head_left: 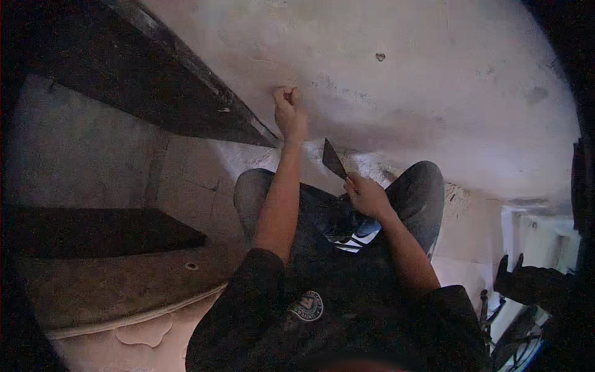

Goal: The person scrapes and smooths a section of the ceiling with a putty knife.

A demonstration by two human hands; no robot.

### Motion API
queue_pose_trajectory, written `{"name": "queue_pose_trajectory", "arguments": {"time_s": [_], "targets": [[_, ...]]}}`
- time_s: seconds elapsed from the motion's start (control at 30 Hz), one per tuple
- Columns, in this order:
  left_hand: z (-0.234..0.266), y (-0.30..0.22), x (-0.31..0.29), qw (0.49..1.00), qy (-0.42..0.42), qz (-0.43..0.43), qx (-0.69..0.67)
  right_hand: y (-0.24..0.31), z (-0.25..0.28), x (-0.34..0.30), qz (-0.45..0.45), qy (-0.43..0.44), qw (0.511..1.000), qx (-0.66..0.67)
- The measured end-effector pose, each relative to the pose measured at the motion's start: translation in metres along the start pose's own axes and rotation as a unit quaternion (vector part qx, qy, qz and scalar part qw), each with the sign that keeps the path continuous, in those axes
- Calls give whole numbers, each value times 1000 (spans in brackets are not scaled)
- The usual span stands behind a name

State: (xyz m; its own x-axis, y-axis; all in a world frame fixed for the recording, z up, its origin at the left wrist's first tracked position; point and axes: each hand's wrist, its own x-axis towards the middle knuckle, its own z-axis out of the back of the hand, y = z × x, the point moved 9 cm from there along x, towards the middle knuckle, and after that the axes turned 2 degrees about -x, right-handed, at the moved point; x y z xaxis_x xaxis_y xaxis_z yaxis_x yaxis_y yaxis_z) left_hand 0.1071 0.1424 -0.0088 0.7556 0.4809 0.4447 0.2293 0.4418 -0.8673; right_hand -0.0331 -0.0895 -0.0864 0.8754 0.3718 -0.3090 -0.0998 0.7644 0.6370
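My right hand [370, 196] is closed round the handle of a putty knife [333, 159], above my bent knees. Its dark, flared blade points up and away toward the pale wall [434, 80], apart from my left hand. My left arm reaches further forward, and the left hand [289, 115] is at the wall surface with its fingers curled together. Whatever those fingers may pinch is too small or hidden to make out. Scuffed, patchy marks run across the wall beside that hand, and a small dark hole [380, 57] shows higher up.
A dark door-like panel [155, 74] slants in from the upper left, its edge close to my left hand. Pale crumbled debris [378, 166] lies along the wall's foot. At left are a dark board [105, 232] and a brown mat-like surface [124, 291]. Dim clutter [520, 310] stands at right.
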Motion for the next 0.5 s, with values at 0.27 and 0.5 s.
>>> {"name": "queue_pose_trajectory", "arguments": {"time_s": [0.27, 0.5], "targets": [[-2, -1, 1, 997, 26, -4, 70, 2, 0, -1, 14, -14, 999, -32], [1, -15, 0, 996, 0, -56, 73, 0, 1, -1, -5, 5, 999, -44]]}}
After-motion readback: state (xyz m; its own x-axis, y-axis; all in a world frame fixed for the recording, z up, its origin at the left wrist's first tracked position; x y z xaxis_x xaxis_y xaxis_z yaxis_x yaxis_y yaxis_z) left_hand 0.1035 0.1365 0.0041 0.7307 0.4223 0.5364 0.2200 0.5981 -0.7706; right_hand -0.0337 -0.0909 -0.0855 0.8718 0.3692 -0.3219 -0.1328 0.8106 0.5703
